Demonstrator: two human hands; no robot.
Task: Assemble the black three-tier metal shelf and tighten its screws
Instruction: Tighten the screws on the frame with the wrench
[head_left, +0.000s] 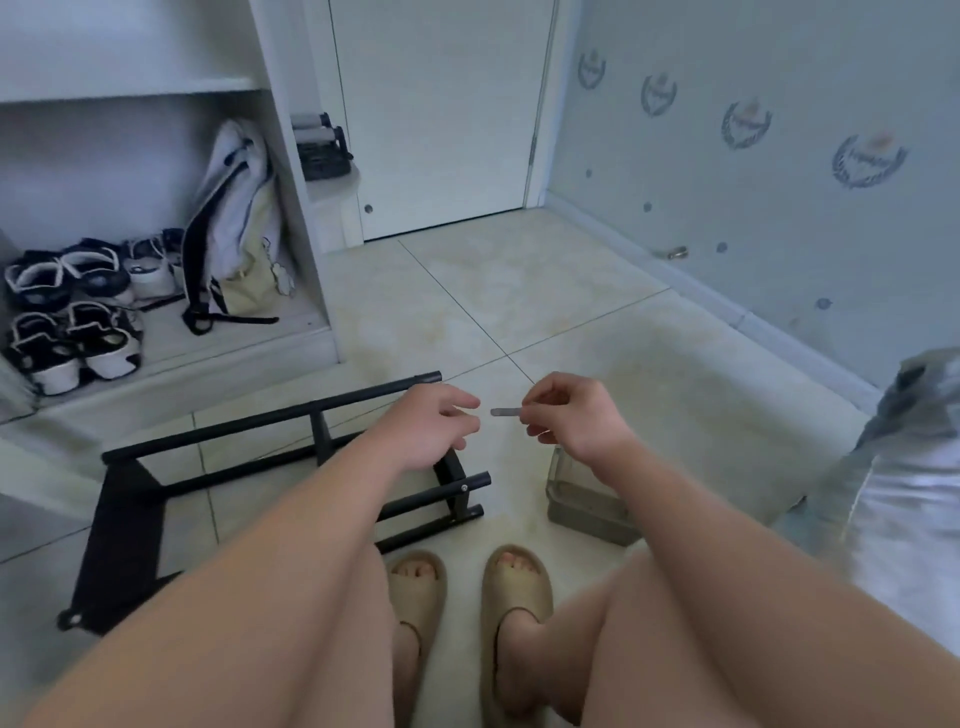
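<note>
The black metal shelf frame lies on its side on the tiled floor at lower left, its bars running up towards the middle. A silver screw head shows on its near right upright. My left hand hovers over that right end with relaxed, slightly curled fingers and holds nothing. My right hand pinches a small grey metal piece, probably a hex key or long screw, which points left at my left hand's fingertips.
A clear plastic container stands on the floor under my right wrist. My feet in beige slippers are below. A white cabinet with shoes and a backpack is at left. A door and a wall close the back and right.
</note>
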